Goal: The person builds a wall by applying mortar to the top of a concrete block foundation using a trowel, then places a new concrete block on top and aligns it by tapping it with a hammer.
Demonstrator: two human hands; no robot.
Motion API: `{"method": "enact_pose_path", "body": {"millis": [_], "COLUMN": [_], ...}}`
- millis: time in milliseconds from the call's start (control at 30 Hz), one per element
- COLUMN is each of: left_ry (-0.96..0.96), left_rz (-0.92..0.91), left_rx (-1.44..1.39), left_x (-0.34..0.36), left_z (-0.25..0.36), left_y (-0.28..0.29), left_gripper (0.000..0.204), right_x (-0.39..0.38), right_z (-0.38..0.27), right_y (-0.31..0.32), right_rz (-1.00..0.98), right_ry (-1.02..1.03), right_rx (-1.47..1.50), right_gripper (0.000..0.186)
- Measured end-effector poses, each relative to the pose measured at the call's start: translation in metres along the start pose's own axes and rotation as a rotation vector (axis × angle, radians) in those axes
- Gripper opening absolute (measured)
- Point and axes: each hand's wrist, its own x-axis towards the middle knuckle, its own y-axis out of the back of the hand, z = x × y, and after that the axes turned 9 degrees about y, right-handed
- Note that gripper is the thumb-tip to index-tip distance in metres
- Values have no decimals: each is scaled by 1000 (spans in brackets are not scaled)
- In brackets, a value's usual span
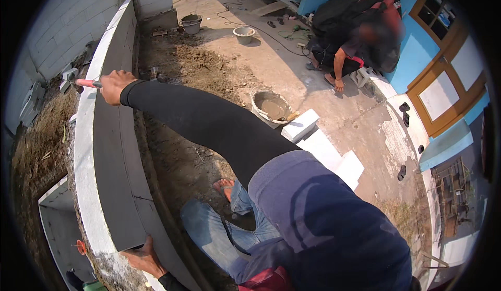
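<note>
A low wall of pale lightweight concrete blocks (107, 150) runs along the left, its top edge bright in the sun. My right arm, in a black sleeve, reaches across to it. Closed round the red handle of a hammer (86, 83), my right hand (117, 86) is above the wall's top, with the hammer head out past its far side. Low in the picture, my left hand (143, 259) grips the near end of the top block, thumb against its side face. Part of that hand's fingers is hidden.
A bucket of grey mortar (271, 106) with a trowel stands beside loose white blocks (326, 147). Farther off are a white bucket (244, 34) and a grey bucket (191, 24). At the right a person (347, 53) crouches by a dark covered object. Cables cross the concrete floor.
</note>
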Motion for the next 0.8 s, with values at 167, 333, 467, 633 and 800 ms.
{"method": "enact_pose_path", "body": {"millis": [167, 333, 467, 633, 800], "left_ry": [8, -130, -97, -78, -131], "left_rz": [58, 155, 125, 89, 60], "left_rx": [87, 183, 183, 254, 260], "left_x": [15, 14, 15, 6, 12], "left_z": [-29, -17, -18, -24, -42], "left_y": [3, 5, 7, -4, -14], "left_gripper": [87, 86, 88, 92, 88], "right_x": [-28, -185, -281, -384, -430], "right_z": [-35, -44, -64, -67, -87], "right_y": [17, 19, -8, -21, 0], "right_rz": [-68, 234, 40, -194, -461], "right_ry": [30, 42, -38, -100, 97], "right_rx": [-20, 337, 578, 455, 576], "right_gripper": [39, 39, 37, 34, 28]}}
